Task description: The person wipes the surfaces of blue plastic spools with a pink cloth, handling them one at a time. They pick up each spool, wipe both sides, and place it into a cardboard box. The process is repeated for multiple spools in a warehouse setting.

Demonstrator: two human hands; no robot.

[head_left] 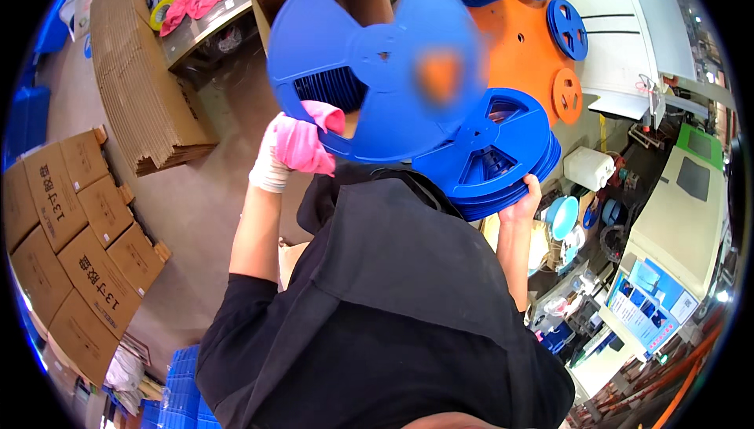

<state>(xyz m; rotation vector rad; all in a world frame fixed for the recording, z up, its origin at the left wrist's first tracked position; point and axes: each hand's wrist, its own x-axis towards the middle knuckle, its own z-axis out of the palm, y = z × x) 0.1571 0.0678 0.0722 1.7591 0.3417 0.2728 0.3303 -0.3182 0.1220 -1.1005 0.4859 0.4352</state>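
Observation:
My left hand [284, 149], in a white glove, grips a pink cloth [308, 140] and presses it against the lower rim of a large blue plastic reel [377, 60] held up in front of me. The cloth and that hand also seem to hold the reel up. My right hand [525, 203] is bare and supports from below a stack of several blue reels [496, 154], which leans against my dark clothing.
An orange reel [518, 44] and more blue reels [567, 29] lie on the surface behind. Flattened cardboard [133, 76] and stacked cartons [71, 233] stand on the left floor. Machines [675, 217] line the right side. Blue crates [177, 386] sit low left.

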